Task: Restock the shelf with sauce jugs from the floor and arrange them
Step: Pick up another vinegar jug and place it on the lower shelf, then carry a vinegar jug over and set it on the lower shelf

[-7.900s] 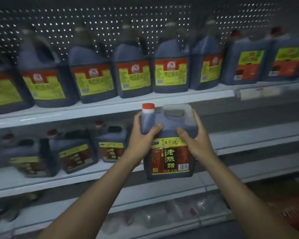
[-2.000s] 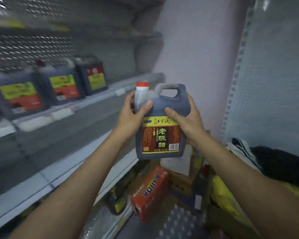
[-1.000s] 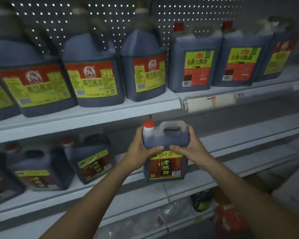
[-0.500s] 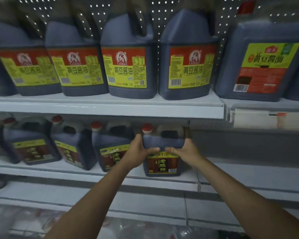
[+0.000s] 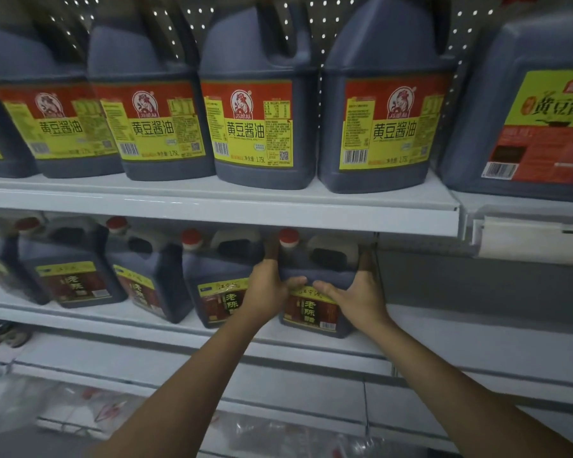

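Dark sauce jug (image 5: 315, 285), red cap, sits centre-right of frame on the middle shelf (image 5: 444, 328), upright, base on the shelf board, label facing out. It is the rightmost of a row of like jugs; next jug (image 5: 217, 282) just beside it to frame-left, nearly touching.

Jug lies between both hands. Left hand (image 5: 267, 287) on jug's left flank: thumb wrapped across the front, just above the label; other fingers go round the side, betw. this jug and its neighbour, tips hidden. Right hand (image 5: 358, 292) on the right flank: thumb laid across the front, tip close to the left thumb but apart; fingers reach up along the right edge twd the handle, tips in shadow. Both hands grasping the jug, fingers curled to its shape, not clenched into fists.

Arms: both forearms enter from bottom of frame, extended fwd and up, converging on the jug. Wrists roughly straight, palms facing each other.

Upper shelf (image 5: 212, 206) across mid-frame carries a row of bigger jugs (image 5: 255, 104) w/ yellow-red labels, pegboard backing (image 5: 328, 24) behind them. One larger jug (image 5: 540, 107) w/ a different label at upper right. Paper price tag (image 5: 523, 242) on the shelf rail at right. Clear plastic wrap (image 5: 80, 404), blurred, at lower left.
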A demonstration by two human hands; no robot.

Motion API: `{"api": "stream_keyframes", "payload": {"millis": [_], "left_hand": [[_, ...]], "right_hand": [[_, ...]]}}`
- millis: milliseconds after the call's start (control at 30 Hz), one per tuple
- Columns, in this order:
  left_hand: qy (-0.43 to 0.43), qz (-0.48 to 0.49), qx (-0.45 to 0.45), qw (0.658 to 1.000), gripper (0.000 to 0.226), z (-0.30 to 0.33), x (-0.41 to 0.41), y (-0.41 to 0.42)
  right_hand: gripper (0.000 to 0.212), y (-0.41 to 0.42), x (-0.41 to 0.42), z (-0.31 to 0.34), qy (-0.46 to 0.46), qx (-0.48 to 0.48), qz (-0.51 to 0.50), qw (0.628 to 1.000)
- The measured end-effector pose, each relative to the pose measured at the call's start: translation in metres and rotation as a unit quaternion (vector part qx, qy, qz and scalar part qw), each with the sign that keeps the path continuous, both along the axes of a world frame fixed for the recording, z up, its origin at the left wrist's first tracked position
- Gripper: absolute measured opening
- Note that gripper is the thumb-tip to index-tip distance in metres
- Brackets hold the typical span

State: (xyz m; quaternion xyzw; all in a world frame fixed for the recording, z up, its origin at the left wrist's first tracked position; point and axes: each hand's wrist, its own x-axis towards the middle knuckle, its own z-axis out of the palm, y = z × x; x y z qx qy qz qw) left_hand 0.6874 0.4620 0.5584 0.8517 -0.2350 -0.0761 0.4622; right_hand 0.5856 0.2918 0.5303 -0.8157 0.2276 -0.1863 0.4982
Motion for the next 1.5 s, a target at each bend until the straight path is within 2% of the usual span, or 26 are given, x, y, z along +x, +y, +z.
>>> {"api": "stream_keyframes", "payload": {"millis": [167, 233, 333, 533, 633, 733, 800, 867, 1033, 1233, 1400, 1500], "left_hand": [[-0.092, 0.026, 0.087, 0.992, 0.064, 0.004, 0.002, 0.004], [-0.104, 0.034, 0.093, 0.99, 0.063, 0.004, 0.0, 0.004], [-0.116, 0.04, 0.107, 0.987, 0.057, 0.003, -0.005, 0.007], [-0.209, 0.02, 0.194, 0.958, 0.05, 0.017, -0.015, 0.024], [-0.242, -0.014, 0.152, 0.958, 0.047, 0.015, -0.014, 0.041], [-0.303, -0.098, 0.129, 0.939, 0.039, 0.007, -0.019, 0.049], [-0.342, -0.188, 0.16, 0.907, 0.038, 0.002, -0.033, 0.039], [-0.361, -0.269, 0.179, 0.874, 0.042, 0.003, -0.057, 0.019], [-0.446, -0.438, 0.172, 0.761, 0.045, 0.016, -0.16, -0.048], [-0.524, -0.581, 0.12, 0.611, 0.044, 0.022, -0.375, -0.072], [-0.547, -0.671, 0.074, 0.496, 0.04, 0.011, -0.563, -0.022], [-0.531, -0.721, 0.051, 0.442, 0.038, 0.003, -0.659, 0.021]], "right_hand": [[0.051, 0.008, -0.003, -0.002, -0.013, -0.024, -0.034, 0.999], [0.061, 0.015, -0.006, 0.001, 0.003, -0.036, -0.063, 0.997], [0.063, 0.025, -0.011, 0.006, 0.024, -0.053, -0.088, 0.994], [0.065, 0.037, -0.014, 0.011, 0.05, -0.026, -0.109, 0.992], [0.062, 0.034, -0.023, 0.016, 0.062, -0.027, -0.081, 0.994], [0.071, 0.035, -0.05, 0.014, 0.084, -0.107, -0.081, 0.987], [0.075, 0.037, -0.08, 0.013, 0.103, -0.175, -0.102, 0.974], [0.064, 0.038, -0.118, 0.012, 0.137, -0.218, -0.121, 0.959], [0.05, 0.049, -0.264, 0.009, 0.198, -0.256, -0.253, 0.912], [0.052, 0.12, -0.488, 0.011, 0.3, -0.208, -0.431, 0.825], [0.04, 0.23, -0.66, 0.007, 0.392, -0.154, -0.527, 0.738], [0.046, 0.301, -0.744, 0.005, 0.417, -0.108, -0.553, 0.713]]}}
